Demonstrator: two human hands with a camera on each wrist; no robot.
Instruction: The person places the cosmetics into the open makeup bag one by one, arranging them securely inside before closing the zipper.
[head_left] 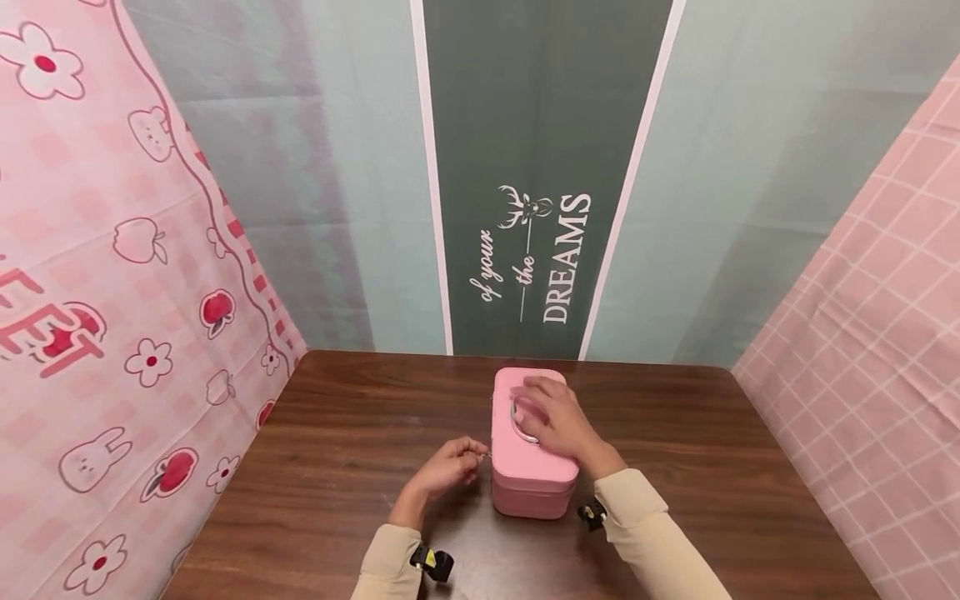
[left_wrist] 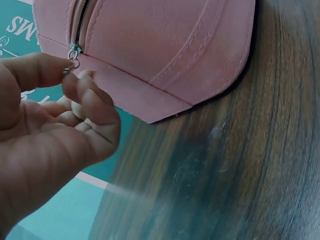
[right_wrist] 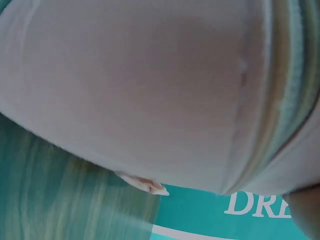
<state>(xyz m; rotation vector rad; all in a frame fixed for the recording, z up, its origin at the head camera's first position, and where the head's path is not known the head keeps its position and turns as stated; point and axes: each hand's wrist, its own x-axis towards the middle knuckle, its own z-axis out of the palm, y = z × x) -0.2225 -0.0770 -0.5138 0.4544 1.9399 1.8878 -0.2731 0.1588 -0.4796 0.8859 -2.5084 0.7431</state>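
Observation:
A pink zippered case [head_left: 534, 493] with a silvery curved handle [head_left: 522, 433] on its lid stands upright on the wooden table. At its left side, my left hand [head_left: 450, 465] pinches the small metal zipper pull [left_wrist: 75, 59] between thumb and index finger. The zipper line [left_wrist: 79, 25] runs away from the pull along the case's side. My right hand [head_left: 557, 419] rests on the lid across the handle, fingers spread over the top. Pink case wall and a zipper band [right_wrist: 285, 85] fill most of the right wrist view, where that hand is mostly hidden.
The brown wooden table [head_left: 360, 417] reaches back to a grey-green curtain [head_left: 510, 100] with printed lettering. Pink patterned cloth [head_left: 150, 333] hangs on the left, and pink checked cloth [head_left: 885, 267] on the right. Black wrist bands [head_left: 432, 564] circle both sleeves.

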